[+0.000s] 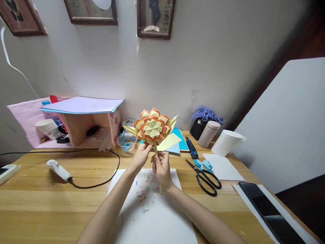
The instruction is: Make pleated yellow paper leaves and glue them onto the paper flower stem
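Note:
An orange and pale yellow folded paper flower (152, 128) with pointed yellow leaves stands upright in front of me on a thin pale stem. My right hand (161, 168) is closed round the stem below the bloom. Just under the petals, my left hand (142, 154) is up against the flower's underside; its fingertips are hidden behind the bloom and stem. Beneath both hands lies a white sheet (162, 220) with coloured marks on it. Behind the flower are a pale yellow paper (171, 141) and blue papers (183, 144).
Black-handled scissors (205, 178), a box cutter (192, 148) and a blue paper bow (203, 165) lie to the right. Farther right are a tissue roll (225, 143) and a phone (269, 210). A glue gun (59, 170) with a black cord and a pink box (115, 127) are on the left.

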{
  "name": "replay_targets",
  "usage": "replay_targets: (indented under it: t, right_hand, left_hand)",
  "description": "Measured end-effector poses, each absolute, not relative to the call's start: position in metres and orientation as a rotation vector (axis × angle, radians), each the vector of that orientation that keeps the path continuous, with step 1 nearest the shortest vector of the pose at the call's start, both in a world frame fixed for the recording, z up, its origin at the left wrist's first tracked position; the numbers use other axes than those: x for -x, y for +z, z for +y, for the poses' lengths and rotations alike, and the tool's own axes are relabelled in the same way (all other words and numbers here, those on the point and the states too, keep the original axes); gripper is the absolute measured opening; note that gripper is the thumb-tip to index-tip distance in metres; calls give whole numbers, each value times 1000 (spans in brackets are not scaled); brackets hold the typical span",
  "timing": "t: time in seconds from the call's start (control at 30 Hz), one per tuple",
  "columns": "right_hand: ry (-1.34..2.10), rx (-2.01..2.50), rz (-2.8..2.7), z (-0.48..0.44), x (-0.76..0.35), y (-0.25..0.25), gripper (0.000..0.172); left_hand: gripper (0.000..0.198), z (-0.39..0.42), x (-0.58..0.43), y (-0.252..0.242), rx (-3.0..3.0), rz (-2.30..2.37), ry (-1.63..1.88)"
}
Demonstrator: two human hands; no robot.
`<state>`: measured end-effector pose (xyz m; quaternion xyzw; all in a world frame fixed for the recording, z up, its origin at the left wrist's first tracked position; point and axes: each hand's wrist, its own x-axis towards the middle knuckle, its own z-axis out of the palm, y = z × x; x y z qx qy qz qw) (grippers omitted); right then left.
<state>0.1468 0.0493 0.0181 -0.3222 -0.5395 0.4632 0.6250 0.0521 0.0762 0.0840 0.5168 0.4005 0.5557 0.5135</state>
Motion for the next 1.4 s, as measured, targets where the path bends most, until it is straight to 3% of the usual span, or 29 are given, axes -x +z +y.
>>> replay_targets:
  t: [1.1,1.4]
  right_hand:
    - [1095,707,-1217,51,-148,21,12]
    - [1054,700,-1215,42,-150,34,14]
  left_hand:
    - [21,70,-53,95,-1302,1026,1364]
    - [23,85,-47,75,-1023,951,1411]
